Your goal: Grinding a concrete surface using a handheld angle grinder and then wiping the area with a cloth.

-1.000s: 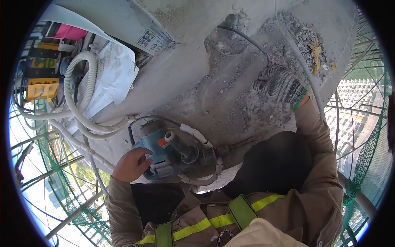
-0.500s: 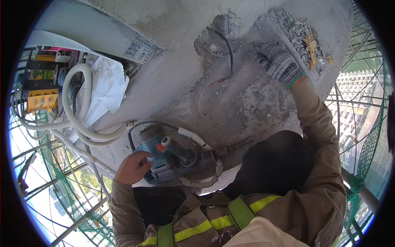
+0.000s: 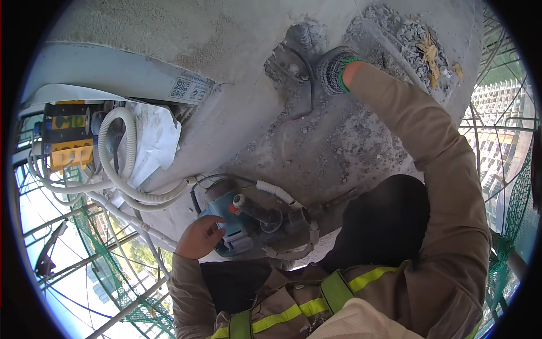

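Note:
A blue-green demolition hammer (image 3: 228, 206) with a side handle (image 3: 254, 210) lies in front of me, its bit pointing right beside my dark-trousered knee. My bare left hand (image 3: 199, 237) is closed at its rear end, fingers curled over the grip. My right hand (image 3: 332, 70), in a grey knitted glove with a green cuff, is low over the concrete, just right of a broken-out hole (image 3: 291, 62). A black cable (image 3: 311, 93) runs out of that hole close to the glove. The right fingers are bent away and mostly hidden.
Rubble and dry leaves (image 3: 429, 59) lie in a strip at the upper right. At the left are a white corrugated hose (image 3: 132, 147), a yellow-and-black unit (image 3: 70, 138) and crumpled white sheeting (image 3: 155, 133). Scaffold poles and green netting (image 3: 104, 265) stand at the open edges.
My gloved right hand has moved left from the rubble strip toward the hole and turned. The left hand stays at the hammer; the whole view has shifted slightly.

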A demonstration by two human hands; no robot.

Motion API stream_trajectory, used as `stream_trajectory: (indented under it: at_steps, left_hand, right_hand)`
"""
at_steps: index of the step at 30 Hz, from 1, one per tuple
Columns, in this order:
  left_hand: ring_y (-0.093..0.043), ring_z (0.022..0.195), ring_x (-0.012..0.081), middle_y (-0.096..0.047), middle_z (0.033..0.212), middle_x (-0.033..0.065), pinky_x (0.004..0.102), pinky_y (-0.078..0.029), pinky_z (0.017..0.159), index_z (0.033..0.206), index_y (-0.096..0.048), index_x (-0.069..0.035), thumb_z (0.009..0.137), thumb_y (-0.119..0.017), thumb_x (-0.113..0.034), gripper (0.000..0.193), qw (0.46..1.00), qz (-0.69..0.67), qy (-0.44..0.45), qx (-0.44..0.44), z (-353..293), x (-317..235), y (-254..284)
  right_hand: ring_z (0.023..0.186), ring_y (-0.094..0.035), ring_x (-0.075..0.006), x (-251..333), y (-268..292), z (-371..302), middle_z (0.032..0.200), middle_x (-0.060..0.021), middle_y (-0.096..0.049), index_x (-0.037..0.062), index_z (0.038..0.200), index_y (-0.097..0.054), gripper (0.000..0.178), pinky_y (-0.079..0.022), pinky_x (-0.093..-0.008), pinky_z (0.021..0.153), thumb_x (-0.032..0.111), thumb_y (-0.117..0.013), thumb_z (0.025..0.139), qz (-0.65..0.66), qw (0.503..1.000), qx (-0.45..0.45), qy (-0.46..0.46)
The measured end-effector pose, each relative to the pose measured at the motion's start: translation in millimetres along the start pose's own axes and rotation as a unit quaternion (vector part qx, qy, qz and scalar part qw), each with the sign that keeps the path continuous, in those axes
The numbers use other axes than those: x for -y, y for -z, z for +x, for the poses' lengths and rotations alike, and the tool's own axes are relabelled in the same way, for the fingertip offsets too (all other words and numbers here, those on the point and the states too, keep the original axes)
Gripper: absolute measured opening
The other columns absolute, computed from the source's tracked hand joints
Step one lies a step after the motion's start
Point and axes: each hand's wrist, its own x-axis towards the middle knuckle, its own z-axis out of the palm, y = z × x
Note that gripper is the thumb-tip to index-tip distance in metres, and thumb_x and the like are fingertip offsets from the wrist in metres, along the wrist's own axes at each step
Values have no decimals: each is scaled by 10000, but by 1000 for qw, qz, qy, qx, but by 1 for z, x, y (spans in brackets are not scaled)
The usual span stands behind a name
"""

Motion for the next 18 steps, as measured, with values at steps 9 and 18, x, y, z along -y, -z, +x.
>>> stream_trajectory:
  at_steps: [9, 18]
  left_hand:
    - [-635, 726, 168, -656, 839, 81, 329, -517, 685, 1169, -704, -34, 932, -717, -124, 254, 1000, 2, -10, -7, 0, 7, 1]
    - [-629, 720, 160, -652, 847, 77, 328, -518, 682, 1172, -701, -34, 933, -707, -103, 249, 1000, 20, -17, -11, -1, 7, 4]
  right_hand:
    - [1122, -693, -368, 35, 4, -32, 1202, -177, -730, 121, 1237, -708, 424, -550, -491, 953, 233, -653, 832, 137, 988, -60, 49]
    - [1186, -668, -359, 1, -31, -26, 1362, -159, -660, 148, 1367, -642, 387, -534, -493, 992, 267, -525, 1018, 158, 950, -151, -225]
